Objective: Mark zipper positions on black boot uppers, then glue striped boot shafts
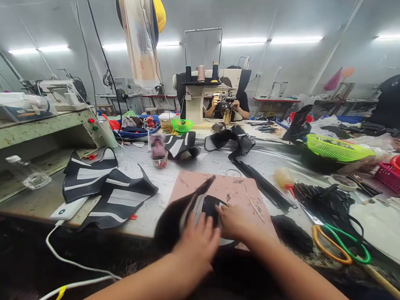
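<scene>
A black leather-like piece with pale grey strips (211,205) lies folded on a pink cutting board (184,179) in front of me. My left hand (199,243) rests flat on it, fingers stretched out and slightly spread. Beside it, my right hand (235,220) has its fingers curled and pressed together on the piece's upper right edge; its fingertips are partly hidden. The piece's left flap (176,217) stands up, blurred. A thin light stick (254,206) lies on the board to the right of my right hand.
More black-and-grey pieces (122,195) lie at left by a white power bank (68,209). To the right are black strips (264,184), a glue bottle (284,179) and scissors (339,241). A person (241,104) works behind a sewing machine (198,101). A clear bottle (28,173) stands far left.
</scene>
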Tool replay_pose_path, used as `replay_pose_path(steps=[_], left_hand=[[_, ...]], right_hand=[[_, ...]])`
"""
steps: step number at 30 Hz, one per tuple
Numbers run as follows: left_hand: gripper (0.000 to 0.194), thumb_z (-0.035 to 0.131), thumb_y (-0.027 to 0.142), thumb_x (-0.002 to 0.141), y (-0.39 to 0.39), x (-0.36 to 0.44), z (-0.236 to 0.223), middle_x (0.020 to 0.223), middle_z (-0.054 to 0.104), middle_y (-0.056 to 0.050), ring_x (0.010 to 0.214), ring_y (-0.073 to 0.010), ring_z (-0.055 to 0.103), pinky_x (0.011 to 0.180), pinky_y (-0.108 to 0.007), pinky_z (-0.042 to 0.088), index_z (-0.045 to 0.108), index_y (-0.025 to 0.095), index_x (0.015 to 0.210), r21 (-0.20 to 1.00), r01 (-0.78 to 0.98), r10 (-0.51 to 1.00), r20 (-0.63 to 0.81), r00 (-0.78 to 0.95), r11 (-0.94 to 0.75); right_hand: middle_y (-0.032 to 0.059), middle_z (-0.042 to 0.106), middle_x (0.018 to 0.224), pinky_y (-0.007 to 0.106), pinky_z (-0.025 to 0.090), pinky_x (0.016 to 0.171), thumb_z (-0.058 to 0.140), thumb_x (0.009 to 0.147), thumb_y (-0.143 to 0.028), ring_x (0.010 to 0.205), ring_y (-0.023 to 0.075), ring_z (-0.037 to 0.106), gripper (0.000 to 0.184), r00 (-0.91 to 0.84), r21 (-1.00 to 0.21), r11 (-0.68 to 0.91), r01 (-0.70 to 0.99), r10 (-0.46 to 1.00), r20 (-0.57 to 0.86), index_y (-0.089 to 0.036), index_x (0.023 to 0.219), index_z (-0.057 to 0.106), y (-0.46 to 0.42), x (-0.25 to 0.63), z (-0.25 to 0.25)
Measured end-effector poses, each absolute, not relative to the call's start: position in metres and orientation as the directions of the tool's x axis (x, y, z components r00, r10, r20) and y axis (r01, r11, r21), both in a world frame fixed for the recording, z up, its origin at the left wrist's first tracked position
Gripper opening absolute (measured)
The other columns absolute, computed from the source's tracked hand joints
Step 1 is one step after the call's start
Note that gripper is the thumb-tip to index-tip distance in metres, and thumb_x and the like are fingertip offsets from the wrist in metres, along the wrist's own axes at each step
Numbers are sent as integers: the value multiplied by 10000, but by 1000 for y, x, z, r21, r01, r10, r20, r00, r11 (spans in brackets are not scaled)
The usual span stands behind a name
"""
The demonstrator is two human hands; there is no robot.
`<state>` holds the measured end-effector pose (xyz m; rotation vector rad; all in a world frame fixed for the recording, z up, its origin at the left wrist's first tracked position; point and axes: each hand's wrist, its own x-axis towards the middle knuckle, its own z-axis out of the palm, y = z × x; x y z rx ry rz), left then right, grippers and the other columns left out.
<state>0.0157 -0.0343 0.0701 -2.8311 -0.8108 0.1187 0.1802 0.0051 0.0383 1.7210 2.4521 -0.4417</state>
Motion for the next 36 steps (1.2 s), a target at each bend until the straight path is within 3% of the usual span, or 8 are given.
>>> replay_pose_path(steps=[3, 6, 10, 16, 20, 25, 30, 36], left_hand=[[768, 519, 625, 700, -7, -28, 54, 1371, 346, -168, 1260, -378, 289, 981, -604, 211, 403, 154, 1296, -105, 664, 671, -155, 725, -741], [707, 435, 624, 757, 11, -45, 44, 1366, 382, -111, 1252, -344, 321, 987, -538, 264, 366, 203, 1320, -27, 691, 688, -133, 714, -722], [455, 439, 451, 839, 26, -22, 47, 1342, 415, -131, 1246, -297, 346, 1027, -456, 249, 526, 164, 1181, 6, 647, 647, 28, 762, -763], [316, 357, 320, 890, 65, 30, 53, 1352, 415, -71, 1244, -254, 362, 994, -401, 316, 592, 161, 1028, 199, 523, 489, -194, 850, -829], [384, 395, 392, 871, 83, 50, 44, 1223, 545, -84, 1096, -232, 498, 924, -367, 373, 518, 192, 1175, 210, 444, 412, -180, 893, -871], [449, 455, 449, 818, 118, 48, 19, 1416, 293, -106, 1277, -300, 285, 1009, -472, 238, 482, 272, 1230, 228, 434, 391, -210, 896, -872], [396, 494, 330, 783, 153, 57, 26, 1347, 427, -29, 1213, -255, 395, 967, -405, 307, 513, 374, 1176, 340, 335, 244, -284, 927, -879], [373, 426, 453, 792, 139, 112, 70, 1017, 617, -118, 887, -260, 583, 762, -348, 439, 697, 202, 844, 249, 434, 290, -457, 841, -866]], right_hand=[[196, 289, 1403, 480, 267, 1003, 656, 592, -454, 1270, 349, 288, 908, -406, -191, 364, 912, 870, -280, -121, 1357, 298, -16, 216, 25], [131, 369, 1378, 454, 259, 1019, 578, 638, -180, 1238, 279, 369, 734, -499, -199, 470, 860, 857, -128, -172, 1335, 349, -38, 236, 8], [71, 683, 944, 384, 415, 864, 407, 735, -36, 825, 186, 621, 406, -544, -160, 597, 786, 791, 281, -207, 1057, 588, -56, 236, 21], [18, 586, 529, 244, 390, 478, 409, 845, -135, 476, 136, 538, 210, -414, -130, 617, 776, 655, 633, -167, 771, 603, -65, 198, 74], [40, 670, 671, 252, 467, 578, 523, 810, -404, 591, 156, 615, 264, -276, -559, 571, 602, 805, 525, -171, 873, 631, -61, 173, 81], [50, 688, 878, 245, 494, 692, 497, 807, -401, 780, 148, 638, 300, -185, -891, 286, 354, 955, 233, -173, 940, 640, -11, 222, 73], [53, 657, 1001, 238, 456, 755, 481, 807, -332, 874, 149, 613, 289, 519, -584, -416, 697, 855, 10, -182, 1021, 606, 65, 353, 64], [256, 557, 1122, 418, 407, 817, 583, 694, -457, 1057, 351, 522, 568, 708, -346, -696, 629, 697, -115, -45, 1084, 557, 130, 447, 43]])
